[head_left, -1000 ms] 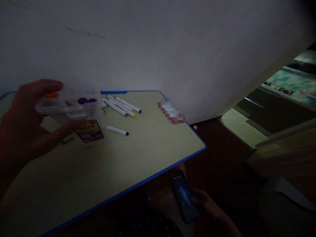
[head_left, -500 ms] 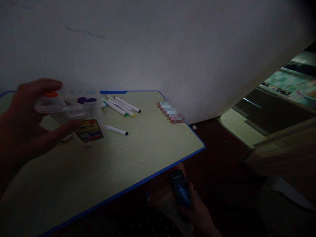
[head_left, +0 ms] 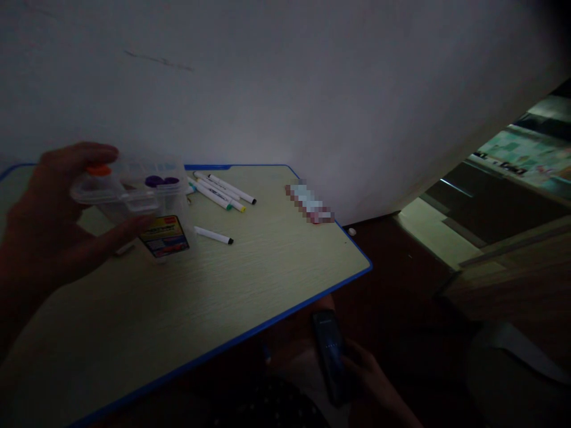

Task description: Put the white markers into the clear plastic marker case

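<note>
Clasping the clear marker box point(head_left: 164, 236) in our half-curled left hand point(head_left: 51, 229), we shifted our right hand point(head_left: 366, 370), grip too dim to tell, uncovering more smartphone point(head_left: 329, 336).

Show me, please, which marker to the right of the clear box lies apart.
The black-ended white marker, lying alone in front; the other markers there lie bunched farther back, toward the wall.

Clear plastic box point(head_left: 141, 202) left, black phone point(head_left: 329, 342) near right.
Box tilted, yellow-and-dark label point(head_left: 166, 238), purple bits point(head_left: 156, 181) showing; phone slanted, screen up, dim.
</note>
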`<action>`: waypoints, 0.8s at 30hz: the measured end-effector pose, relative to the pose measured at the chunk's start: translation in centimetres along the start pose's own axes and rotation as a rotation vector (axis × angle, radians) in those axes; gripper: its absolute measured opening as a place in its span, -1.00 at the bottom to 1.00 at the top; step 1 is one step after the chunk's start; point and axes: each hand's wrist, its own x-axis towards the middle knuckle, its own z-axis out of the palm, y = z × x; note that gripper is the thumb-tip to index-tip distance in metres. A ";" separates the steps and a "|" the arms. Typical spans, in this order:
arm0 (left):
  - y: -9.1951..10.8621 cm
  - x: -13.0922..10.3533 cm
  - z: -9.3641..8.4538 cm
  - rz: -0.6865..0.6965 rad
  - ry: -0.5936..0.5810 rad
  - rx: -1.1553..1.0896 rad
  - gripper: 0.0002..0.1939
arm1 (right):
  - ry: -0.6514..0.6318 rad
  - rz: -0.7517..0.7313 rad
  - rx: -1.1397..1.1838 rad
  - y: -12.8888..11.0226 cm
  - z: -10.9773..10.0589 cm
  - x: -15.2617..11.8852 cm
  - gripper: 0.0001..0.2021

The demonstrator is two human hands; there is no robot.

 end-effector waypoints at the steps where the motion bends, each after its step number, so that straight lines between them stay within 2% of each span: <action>1: 0.0 0.1 0.0 0.047 0.017 -0.007 -0.04 | -0.022 0.011 0.045 -0.1 -0.3 0.1 -0.40; 4: 0.2 0.2 -0.2 0.111 0.032 -0.013 -0.10 | -0.017 0.032 0.052 -0.7 -0.8 0.3 -0.50; 7: 0.5 0.2 -0.4 0.096 0.020 -0.033 -0.15 | 0.175 -0.012 -0.138 -2.9 -1.7 0.1 -0.58; 9: 0.6 0.1 -0.4 0.101 0.022 -0.038 -0.15 | 0.341 -0.122 -0.278 -6.1 -2.5 -0.1 -0.62; 11: 0.6 0.1 -0.4 0.101 0.022 -0.038 -0.17 | 0.436 -0.288 -0.337 -10.7 -2.9 -0.4 -0.67; 13: 0.4 0.1 -0.3 0.115 0.029 -0.036 -0.19 | 0.465 -0.481 -0.365 -15.8 -2.5 -0.4 -0.74; 16: 0.3 0.3 -0.3 0.148 0.036 -0.031 -0.18 | 0.390 -0.743 -0.375 -22.7 -0.7 0.5 -0.80; 20: 0.6 0.2 -0.3 0.090 0.014 -0.067 -0.16 | 0.124 -0.914 -0.476 -28.5 3.1 3.3 -0.76; 22: 0.8 0.1 -0.4 0.050 -0.003 -0.169 -0.11 | 0.057 -0.944 -0.479 -30.5 5.4 4.9 -0.59; 24: 1.0 0.0 -0.6 0.031 -0.028 -0.309 -0.13 | -0.081 -0.930 -0.382 -32.2 7.8 6.3 -0.36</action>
